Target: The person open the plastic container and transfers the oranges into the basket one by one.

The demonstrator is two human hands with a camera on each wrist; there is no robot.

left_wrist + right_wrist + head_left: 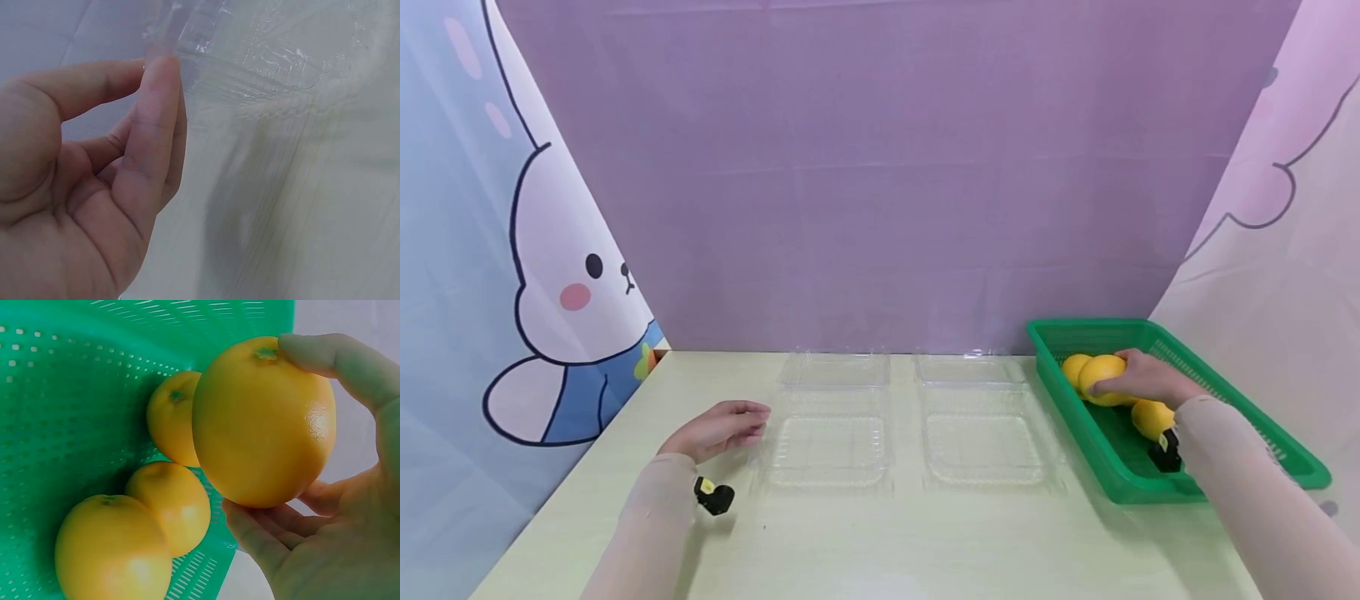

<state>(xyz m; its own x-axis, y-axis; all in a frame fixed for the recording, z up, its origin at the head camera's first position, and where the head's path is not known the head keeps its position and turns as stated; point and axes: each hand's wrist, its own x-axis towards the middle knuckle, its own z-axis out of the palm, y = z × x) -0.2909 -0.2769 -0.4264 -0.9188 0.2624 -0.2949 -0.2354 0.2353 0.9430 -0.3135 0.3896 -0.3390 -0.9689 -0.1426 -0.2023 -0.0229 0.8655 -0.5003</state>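
Note:
In the green basket, my right hand [1150, 379] grips an orange [262, 425], the thumb near its stem end and the fingers beneath. Three other oranges sit in the basket in the right wrist view: one orange [175, 415] partly behind the held one, a second orange [178, 506] and a third orange [112, 550] lower down. My left hand [718, 429] is at the left edge of a clear plastic clamshell box [830, 450], its thumb tip close to the index fingertip. Whether those fingertips touch the thin plastic is hard to see.
A second clear clamshell box [985, 450] lies open beside the first, both lids toward the back. The green basket [1082, 442] stands at the right of the pale table [850, 550]. Behind rises a purple cloth [880, 183], with printed curtains [445, 292] at the sides.

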